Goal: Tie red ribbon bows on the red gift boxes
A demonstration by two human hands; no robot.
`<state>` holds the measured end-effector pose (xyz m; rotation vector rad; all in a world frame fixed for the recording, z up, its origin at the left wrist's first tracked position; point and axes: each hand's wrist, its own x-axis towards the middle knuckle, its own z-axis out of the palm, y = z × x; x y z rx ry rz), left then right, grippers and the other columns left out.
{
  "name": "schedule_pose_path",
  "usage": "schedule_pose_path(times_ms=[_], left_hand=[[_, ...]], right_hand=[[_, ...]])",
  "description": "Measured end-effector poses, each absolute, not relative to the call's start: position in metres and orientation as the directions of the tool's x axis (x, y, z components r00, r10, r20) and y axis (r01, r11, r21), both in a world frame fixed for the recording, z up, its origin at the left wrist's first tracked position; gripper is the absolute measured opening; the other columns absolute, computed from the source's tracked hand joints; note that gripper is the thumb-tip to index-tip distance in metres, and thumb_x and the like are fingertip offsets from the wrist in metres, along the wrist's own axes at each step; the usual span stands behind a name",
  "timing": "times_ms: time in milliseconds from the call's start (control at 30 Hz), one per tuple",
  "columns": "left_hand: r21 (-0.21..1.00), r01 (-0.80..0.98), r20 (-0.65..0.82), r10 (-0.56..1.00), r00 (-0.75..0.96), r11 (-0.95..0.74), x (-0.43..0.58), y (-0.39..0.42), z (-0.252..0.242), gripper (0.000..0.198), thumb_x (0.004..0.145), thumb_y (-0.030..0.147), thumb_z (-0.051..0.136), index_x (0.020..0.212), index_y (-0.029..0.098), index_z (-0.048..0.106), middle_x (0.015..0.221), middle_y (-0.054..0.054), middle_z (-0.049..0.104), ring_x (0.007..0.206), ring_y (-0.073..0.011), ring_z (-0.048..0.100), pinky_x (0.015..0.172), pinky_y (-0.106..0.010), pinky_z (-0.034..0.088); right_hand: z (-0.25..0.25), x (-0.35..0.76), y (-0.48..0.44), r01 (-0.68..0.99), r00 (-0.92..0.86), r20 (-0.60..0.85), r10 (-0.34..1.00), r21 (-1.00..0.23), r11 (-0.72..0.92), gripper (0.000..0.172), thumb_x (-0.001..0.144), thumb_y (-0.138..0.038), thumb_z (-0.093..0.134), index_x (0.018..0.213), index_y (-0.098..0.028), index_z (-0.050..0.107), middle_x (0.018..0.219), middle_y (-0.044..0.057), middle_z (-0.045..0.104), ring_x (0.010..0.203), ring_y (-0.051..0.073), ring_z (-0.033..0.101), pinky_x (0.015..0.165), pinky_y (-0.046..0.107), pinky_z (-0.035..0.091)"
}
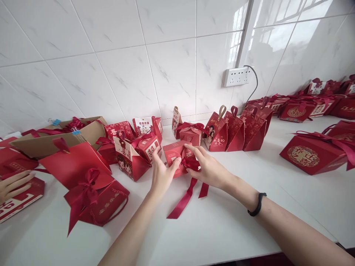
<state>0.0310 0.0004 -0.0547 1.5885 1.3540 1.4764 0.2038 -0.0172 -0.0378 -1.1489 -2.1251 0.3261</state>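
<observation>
Both hands met on the box between them on the tabletop: left hand clamped on its side, right hand pinching the ribbon knot. Tails trailed loose toward me; I judged a hard tug could undo the bow.

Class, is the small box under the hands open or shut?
Shut: box top lies flat; left hand steadies it, right hand grips its ribbon.

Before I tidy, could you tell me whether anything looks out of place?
The small red box gripped by the left hand, its bow pinched by the right hand, trails loose ribbon tails across the table.
</observation>
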Motion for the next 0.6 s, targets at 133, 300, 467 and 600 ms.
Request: schedule_pose_path(times_ms=[133,300,467,600], left_hand=[[0.743,0.458,0.606,0.782,-0.15,-0.488,0.034,0.0,-0.065,0.036,0.077,0.035,0.062,0.091,0.022,0.032,0.118,-0.012,0.043,0.115,-0.023,0.046,0.091,-0.039,0.044],[0.665,0.54,0.644,0.762,-0.064,-0.517,0.036,-0.002,-0.065,0.038,0.071,0.031,0.068,0.083,0.023,0.034,0.1,-0.006,0.045,0.117,-0.0244,0.043,0.091,-0.039,0.043],[0.64,0.59,0.647,0.76,-0.068,-0.492,0.042,-0.005,-0.064,0.043,0.066,0.018,0.068,0.089,0.023,0.032,0.108,-0.008,0.04,0.122,-0.0267,0.038,0.088,-0.04,0.045],[0.679,0.584,0.598,0.797,-0.09,-0.444,0.04,-0.004,-0.064,0.043,0.065,0.018,0.065,0.09,0.023,0.03,0.102,-0.005,0.041,0.096,-0.0205,0.051,0.076,-0.034,0.047]], right_hand=[[-0.048,0.199,-0.014,0.64,-0.325,0.485,0.812,-0.519,0.566,0.069,0.077,-0.014,0.057,0.138,-0.022,0.025,0.122,0.013,0.045,0.1,0.023,0.059,0.084,0.041,0.054],[-0.055,0.197,-0.01,0.621,-0.275,0.511,0.815,-0.552,0.556,0.072,0.076,-0.013,0.058,0.139,-0.026,0.025,0.123,0.012,0.044,0.103,0.023,0.058,0.085,0.043,0.054],[-0.052,0.197,-0.015,0.541,-0.369,0.489,0.79,-0.579,0.61,0.082,0.074,-0.011,0.058,0.143,-0.028,0.018,0.131,0.015,0.038,0.098,0.022,0.06,0.082,0.041,0.055],[-0.05,0.196,-0.017,0.542,-0.399,0.486,0.778,-0.559,0.627,0.076,0.078,-0.014,0.056,0.143,-0.028,0.019,0.135,0.015,0.036,0.106,0.024,0.058,0.085,0.043,0.054]])
